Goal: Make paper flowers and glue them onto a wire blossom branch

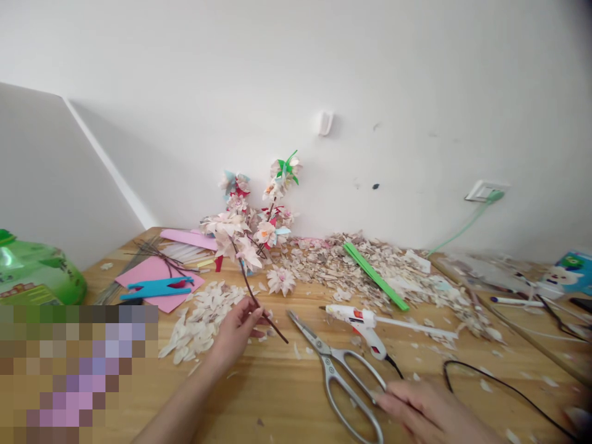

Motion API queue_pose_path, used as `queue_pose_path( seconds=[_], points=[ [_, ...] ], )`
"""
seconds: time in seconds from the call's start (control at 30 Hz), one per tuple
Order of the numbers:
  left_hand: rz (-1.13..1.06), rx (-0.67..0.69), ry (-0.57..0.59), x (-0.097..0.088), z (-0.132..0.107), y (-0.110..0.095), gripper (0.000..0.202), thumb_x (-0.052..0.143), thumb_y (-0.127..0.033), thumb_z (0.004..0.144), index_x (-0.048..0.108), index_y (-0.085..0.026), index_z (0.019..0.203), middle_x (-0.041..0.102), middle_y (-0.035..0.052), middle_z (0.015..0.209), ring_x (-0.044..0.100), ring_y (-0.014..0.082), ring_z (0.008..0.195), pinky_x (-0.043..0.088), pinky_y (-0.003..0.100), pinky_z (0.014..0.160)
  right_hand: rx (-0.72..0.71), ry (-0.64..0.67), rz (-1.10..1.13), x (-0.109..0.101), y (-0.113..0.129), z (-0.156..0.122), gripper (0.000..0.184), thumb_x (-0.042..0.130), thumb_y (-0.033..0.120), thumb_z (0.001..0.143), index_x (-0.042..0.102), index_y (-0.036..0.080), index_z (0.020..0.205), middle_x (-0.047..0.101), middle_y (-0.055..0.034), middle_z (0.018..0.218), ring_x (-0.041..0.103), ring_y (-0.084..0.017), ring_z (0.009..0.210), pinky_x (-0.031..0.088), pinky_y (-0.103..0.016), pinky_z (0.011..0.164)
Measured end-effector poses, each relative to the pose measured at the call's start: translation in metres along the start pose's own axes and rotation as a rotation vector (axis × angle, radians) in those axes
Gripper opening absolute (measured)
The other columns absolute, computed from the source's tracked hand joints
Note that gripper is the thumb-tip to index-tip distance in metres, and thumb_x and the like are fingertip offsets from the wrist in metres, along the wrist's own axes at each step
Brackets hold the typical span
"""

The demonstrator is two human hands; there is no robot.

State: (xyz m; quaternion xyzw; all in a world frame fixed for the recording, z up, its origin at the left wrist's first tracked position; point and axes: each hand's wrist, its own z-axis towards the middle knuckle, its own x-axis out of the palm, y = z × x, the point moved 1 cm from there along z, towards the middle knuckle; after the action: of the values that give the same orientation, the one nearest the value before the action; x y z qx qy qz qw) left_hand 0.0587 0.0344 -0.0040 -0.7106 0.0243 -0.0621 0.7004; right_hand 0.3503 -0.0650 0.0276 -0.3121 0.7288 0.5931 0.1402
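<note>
My left hand (239, 327) is closed around a thin brown stem (250, 290). At the stem's upper end are pale flowers (238, 237) with pointed petals, leaning towards the wall. My right hand (419, 407), slightly blurred, has its fingertips closed on one handle loop of the metal scissors (327, 364). The scissors' blades are slightly parted and point away to the left. Just beyond them lies a white glue gun (354, 316) with a glue stick in its back. Loose pale petals (203, 317) are heaped left of my left hand.
More flowers (277, 182) stand by the wall. A broad heap of dried petals (333, 262) runs along the back, with green strips (375, 274) on it. Pink paper (160, 280), a blue strip (157, 288) and a green bottle (39, 271) are left. A black cord (490, 376) crosses the right.
</note>
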Motion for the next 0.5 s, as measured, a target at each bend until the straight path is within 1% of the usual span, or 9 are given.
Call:
queue_pose_path(
  seconds=[0.07, 0.1, 0.2, 0.27, 0.37, 0.43, 0.5],
  points=[
    [0.002, 0.003, 0.009, 0.0, 0.0, 0.001, 0.024, 0.055, -0.04, 0.072, 0.049, -0.018, 0.074, 0.064, 0.0035, 0.079, 0.064, 0.0167, 0.073, 0.05, 0.024, 0.053, 0.056, 0.057, 0.152, 0.009, 0.016, 0.014, 0.051, 0.036, 0.063, 0.077, 0.052, 0.02, 0.054, 0.056, -0.0016, 0.042, 0.051, -0.013, 0.039, 0.039, -0.023, 0.044],
    [0.004, 0.005, 0.01, 0.0, 0.001, 0.001, 0.024, 0.055, -0.04, 0.072, 0.049, -0.018, 0.074, 0.064, 0.0034, 0.079, 0.063, 0.0166, 0.073, 0.05, 0.025, 0.053, 0.063, 0.089, 0.25, 0.012, 0.024, 0.021, 0.053, 0.035, 0.065, 0.076, 0.052, 0.019, 0.057, 0.059, -0.0031, 0.045, 0.053, -0.013, 0.041, 0.04, -0.023, 0.045],
    [0.011, 0.008, 0.006, 0.0, 0.001, 0.002, 0.023, 0.055, -0.04, 0.072, 0.049, -0.018, 0.073, 0.063, 0.0024, 0.078, 0.063, 0.0162, 0.072, 0.051, 0.025, 0.054, 0.04, 0.154, 0.491, 0.02, 0.044, 0.037, 0.051, 0.038, 0.063, 0.076, 0.053, 0.016, 0.063, 0.065, -0.0066, 0.058, 0.058, -0.014, 0.051, 0.043, -0.023, 0.05],
    [0.02, 0.006, 0.006, 0.0, 0.0, 0.002, 0.023, 0.054, -0.04, 0.073, 0.049, -0.018, 0.075, 0.062, 0.0023, 0.077, 0.063, 0.016, 0.072, 0.051, 0.025, 0.054, 0.013, 0.203, 0.606, 0.023, 0.053, 0.044, 0.047, 0.041, 0.058, 0.079, 0.051, 0.016, 0.063, 0.065, -0.0059, 0.061, 0.058, -0.013, 0.054, 0.044, -0.023, 0.052],
    [0.038, 0.0, 0.014, 0.002, -0.001, 0.002, 0.021, 0.052, -0.038, 0.075, 0.05, -0.017, 0.076, 0.062, 0.0029, 0.077, 0.063, 0.0159, 0.072, 0.05, 0.025, 0.054, -0.018, 0.28, 0.694, 0.029, 0.06, 0.049, 0.039, 0.047, 0.051, 0.08, 0.049, 0.015, 0.063, 0.062, -0.0032, 0.061, 0.056, -0.011, 0.054, 0.043, -0.022, 0.052],
    [0.044, -0.002, 0.021, 0.004, -0.003, 0.002, 0.02, 0.051, -0.037, 0.075, 0.05, -0.017, 0.076, 0.062, 0.0031, 0.077, 0.062, 0.0158, 0.072, 0.05, 0.025, 0.055, -0.017, 0.31, 0.694, 0.034, 0.062, 0.053, 0.033, 0.055, 0.046, 0.076, 0.048, 0.016, 0.064, 0.059, -0.0001, 0.059, 0.054, -0.009, 0.053, 0.043, -0.021, 0.051],
    [0.047, 0.0, 0.026, 0.007, -0.004, 0.003, 0.02, 0.051, -0.037, 0.076, 0.05, -0.017, 0.076, 0.062, 0.003, 0.078, 0.062, 0.0155, 0.071, 0.05, 0.025, 0.055, -0.011, 0.304, 0.669, 0.04, 0.062, 0.057, 0.031, 0.063, 0.042, 0.07, 0.046, 0.017, 0.063, 0.054, 0.004, 0.054, 0.049, -0.007, 0.048, 0.041, -0.019, 0.049]
  ],
)
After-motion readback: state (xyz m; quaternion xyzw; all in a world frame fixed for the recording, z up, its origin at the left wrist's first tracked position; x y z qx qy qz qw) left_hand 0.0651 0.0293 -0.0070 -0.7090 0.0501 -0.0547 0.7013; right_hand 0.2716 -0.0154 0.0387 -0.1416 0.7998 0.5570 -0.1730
